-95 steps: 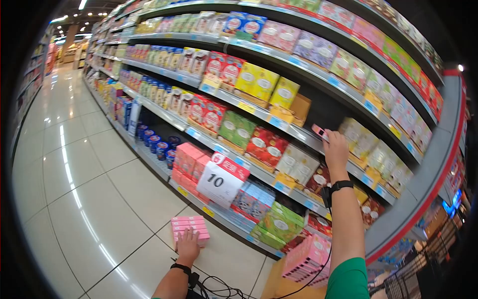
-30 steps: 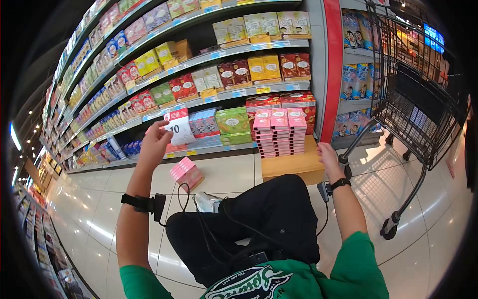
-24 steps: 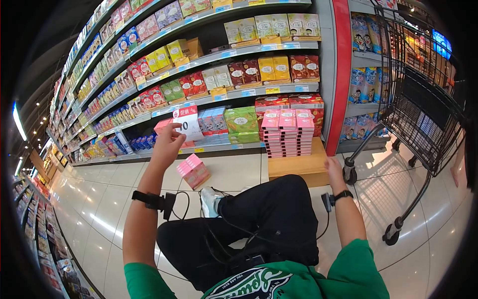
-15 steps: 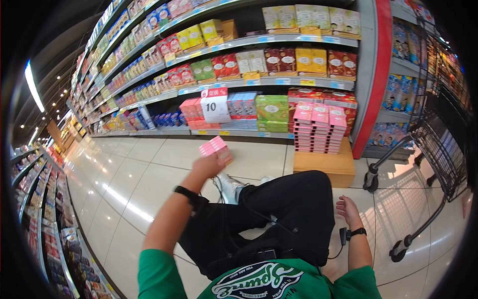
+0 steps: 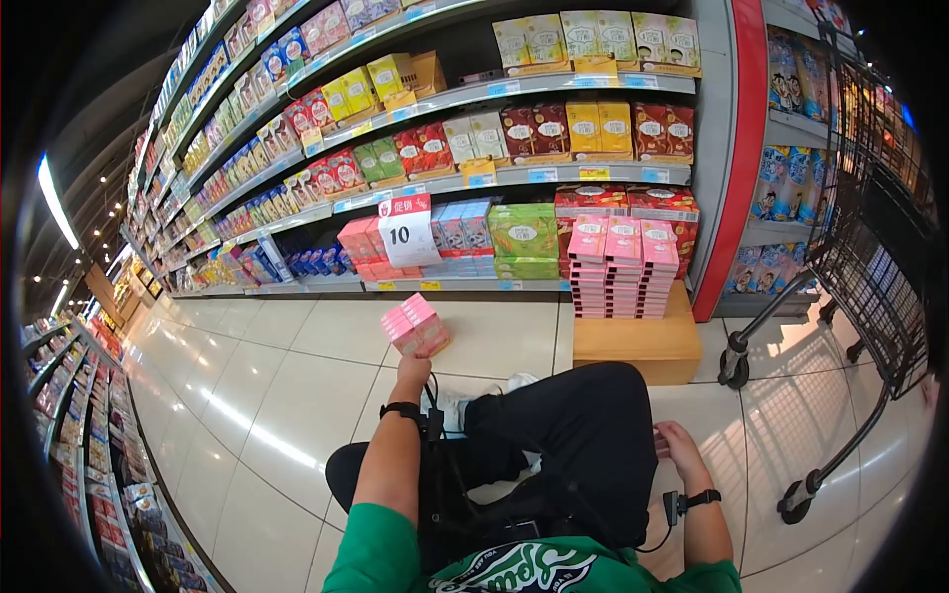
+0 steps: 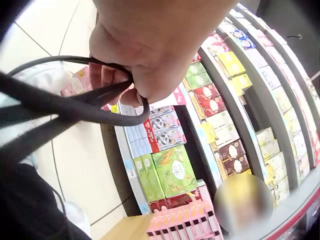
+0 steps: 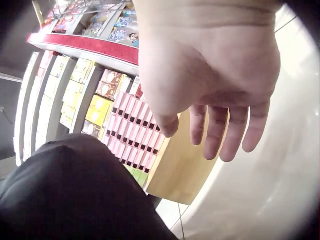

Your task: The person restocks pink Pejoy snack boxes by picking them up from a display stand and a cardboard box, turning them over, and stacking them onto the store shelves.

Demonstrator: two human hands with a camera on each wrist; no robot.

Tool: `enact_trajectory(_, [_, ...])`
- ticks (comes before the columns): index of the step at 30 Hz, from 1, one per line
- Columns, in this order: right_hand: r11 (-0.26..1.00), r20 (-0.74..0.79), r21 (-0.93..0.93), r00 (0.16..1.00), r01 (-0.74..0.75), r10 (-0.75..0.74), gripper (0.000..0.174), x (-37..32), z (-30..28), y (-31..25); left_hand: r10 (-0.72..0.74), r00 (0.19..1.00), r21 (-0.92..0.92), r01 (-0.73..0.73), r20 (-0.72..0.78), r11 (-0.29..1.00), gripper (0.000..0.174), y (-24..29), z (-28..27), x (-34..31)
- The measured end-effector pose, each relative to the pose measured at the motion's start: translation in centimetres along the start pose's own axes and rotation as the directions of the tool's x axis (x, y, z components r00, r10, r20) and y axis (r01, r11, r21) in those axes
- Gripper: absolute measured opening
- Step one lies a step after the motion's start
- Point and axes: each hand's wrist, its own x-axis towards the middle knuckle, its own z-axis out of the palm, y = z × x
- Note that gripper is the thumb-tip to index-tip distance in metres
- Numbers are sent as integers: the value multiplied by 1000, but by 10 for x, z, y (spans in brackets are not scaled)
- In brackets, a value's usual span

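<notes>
Your left hand (image 5: 413, 368) is at the pink boxes (image 5: 415, 326) on the floor, fingers curled (whether it grips them, I cannot tell), so none look lifted yet. Your right hand (image 5: 677, 447) hangs loose beside your knee.

Aisle before me. Long grey metal shelves (image 5: 554, 176) run left into the distance, packed with rows of red, yellow and green cartons. White-and-red price card marked "10" (image 5: 406, 229) hangs at the lower shelf, near the flat green cartons (image 5: 524, 237). Tall stack of slim pink cartons (image 5: 623, 269) stands on a plain brown cardboard box (image 5: 633, 341) — just beside the red upright strip (image 5: 739, 168). Black wire shopping trolley (image 5: 870, 287) to my right, on glossy pale floor tiles (image 5: 247, 385).
</notes>
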Motion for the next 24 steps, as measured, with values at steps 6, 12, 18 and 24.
enact_trajectory(6, [997, -67, 12, 995, -73, 73, 26, 23, -8, 32, 26, 998, -157, -16, 63, 987, 22, 6, -23, -1])
enact_trajectory(12, [997, -3, 41, 998, -58, 59, 22, 33, -6, 43, -288, 948, -481, 318, 136, 817, 18, -57, -24, 15])
enact_trajectory(18, [993, -39, 1, 992, -120, 120, 24, 39, -16, 59, 275, 899, -443, -411, -340, 797, 23, 1, -41, 18])
enact_trajectory(24, [980, -143, -78, 975, -184, 172, 21, 72, -36, 111, 651, 700, -318, -571, 293, 757, 26, 121, -53, -77])
